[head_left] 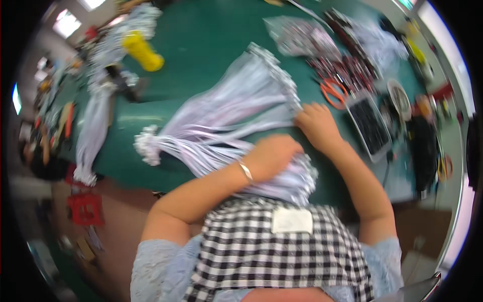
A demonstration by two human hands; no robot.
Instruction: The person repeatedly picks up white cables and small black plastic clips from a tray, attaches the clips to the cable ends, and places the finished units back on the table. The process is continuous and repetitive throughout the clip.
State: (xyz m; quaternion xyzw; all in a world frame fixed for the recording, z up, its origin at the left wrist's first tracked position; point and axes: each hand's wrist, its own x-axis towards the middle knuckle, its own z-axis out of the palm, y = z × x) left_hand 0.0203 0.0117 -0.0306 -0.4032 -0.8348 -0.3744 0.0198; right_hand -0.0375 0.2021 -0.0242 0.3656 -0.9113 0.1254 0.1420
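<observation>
A fanned bundle of thin white cables (211, 110) lies on the green table in front of me, with small white plugs along its far right edge. A nearer bunch of white cables (196, 153) runs from a cluster of plugs (147, 145) on the left, passing under my left forearm toward my body. My left hand (275, 156), a bracelet on its wrist, is over this nearer bunch with its fingers curled; motion blur hides what is in them. At the fan's right edge, the fingers of my right hand (318, 126) are pinched on a white cable by its plug end.
On the right are orange-handled scissors (334, 93), a tray of black pieces (369, 126), dark red parts (347, 73) and a clear bag (302, 38). Leftward are a yellow bottle (143, 51), a tape dispenser-like black object (123, 83), more white cables (92, 136) and a red stool (85, 209).
</observation>
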